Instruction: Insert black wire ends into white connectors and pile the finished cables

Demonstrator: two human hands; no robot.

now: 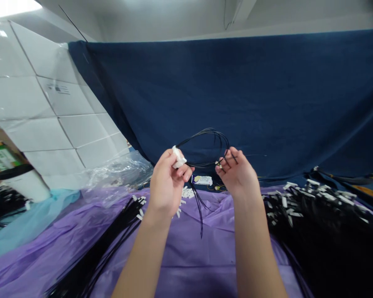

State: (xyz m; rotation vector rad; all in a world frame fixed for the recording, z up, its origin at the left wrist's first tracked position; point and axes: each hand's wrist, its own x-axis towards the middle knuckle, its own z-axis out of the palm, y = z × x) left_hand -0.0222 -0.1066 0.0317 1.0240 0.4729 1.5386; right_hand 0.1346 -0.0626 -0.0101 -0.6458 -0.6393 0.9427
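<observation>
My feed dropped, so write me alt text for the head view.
A bare left hand holds a white plastic piece on thin black cables that loop across to a bare, loosely curled right hand. Beneath lies crumpled purple cloth with white-tipped black cable bundles; behind hangs a dark blue fabric curtain.

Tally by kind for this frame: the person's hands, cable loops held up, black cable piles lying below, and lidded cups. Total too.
Hands: 2, left hand and right hand
Cable loop: 1
Black cable piles: 3, far-left pile, near-left pile, right pile
Lidded cup: 1
Total: 7
</observation>
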